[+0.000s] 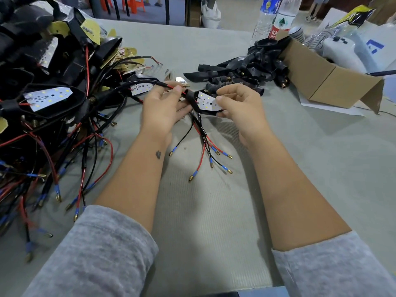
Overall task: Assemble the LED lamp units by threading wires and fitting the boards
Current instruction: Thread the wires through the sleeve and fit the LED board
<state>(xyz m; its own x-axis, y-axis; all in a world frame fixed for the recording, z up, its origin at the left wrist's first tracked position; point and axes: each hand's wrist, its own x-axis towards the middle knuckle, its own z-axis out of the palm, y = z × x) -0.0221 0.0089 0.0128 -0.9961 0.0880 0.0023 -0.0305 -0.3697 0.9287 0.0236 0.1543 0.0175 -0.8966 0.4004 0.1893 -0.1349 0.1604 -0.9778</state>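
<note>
The lamp unit is a black, pointed housing with a white LED board seated in it, small yellow LEDs dotting the board. It is held above the middle of the worktop, its long axis running left to right, the broad wired end toward the left hand and the tip hidden in the right. The left hand pinches the red wire between thumb and forefinger where it enters the housing's sleeve, the other fingers lying under the unit. The right hand grips the housing's right end with curled fingers, thumb below. Red and black leads with blue sleeves and brass tips fan down from the unit toward the near edge. A pile of finished units crowds the left edge, partly cut off. Empty housings lie toward the far right, beside a cardboard box whose contents are hard to make out.
</note>
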